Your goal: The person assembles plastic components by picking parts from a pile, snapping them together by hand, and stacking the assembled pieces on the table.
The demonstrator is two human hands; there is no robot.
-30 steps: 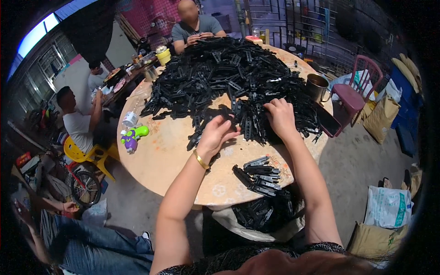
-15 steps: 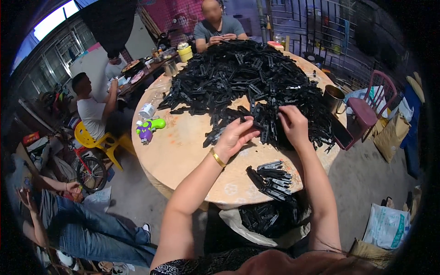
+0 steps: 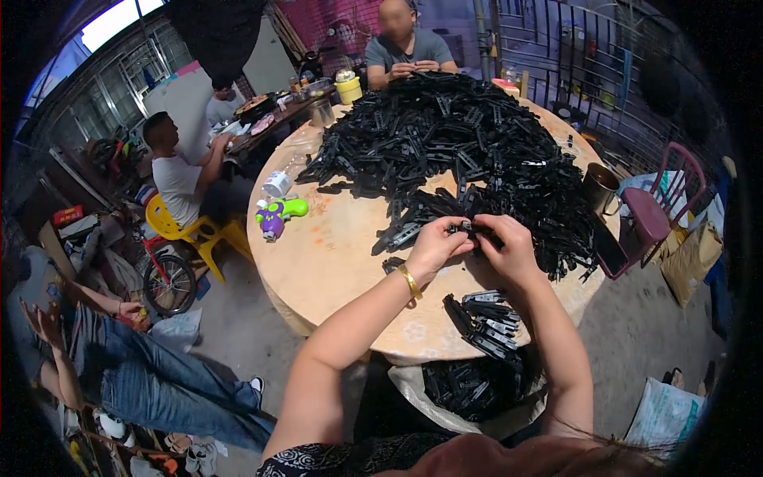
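My left hand [image 3: 439,251] and my right hand [image 3: 509,248] meet above the near edge of a large pile of black plastic parts [image 3: 445,131]. Between their fingertips they pinch a small black plastic part [image 3: 461,227], mostly covered by the fingers. A gold bracelet [image 3: 411,282] circles my left wrist. Close to the table's front edge, below my right hand, lies a small bunch of long black and grey clip-like parts [image 3: 486,322]. Below that edge, an open pale sack [image 3: 409,383] holds more black parts.
On the round table [image 3: 334,262] are a purple-and-green toy gun [image 3: 280,215], a clear bottle [image 3: 277,184], a metal mug [image 3: 599,184] and a phone [image 3: 610,253]. A person [image 3: 407,52] handles something across the table. Others sit at left; someone in jeans [image 3: 171,389] is nearby.
My hands have come together, and the fingertips now hold a small black part between them. The view has shifted, so the table appears further right and lower.
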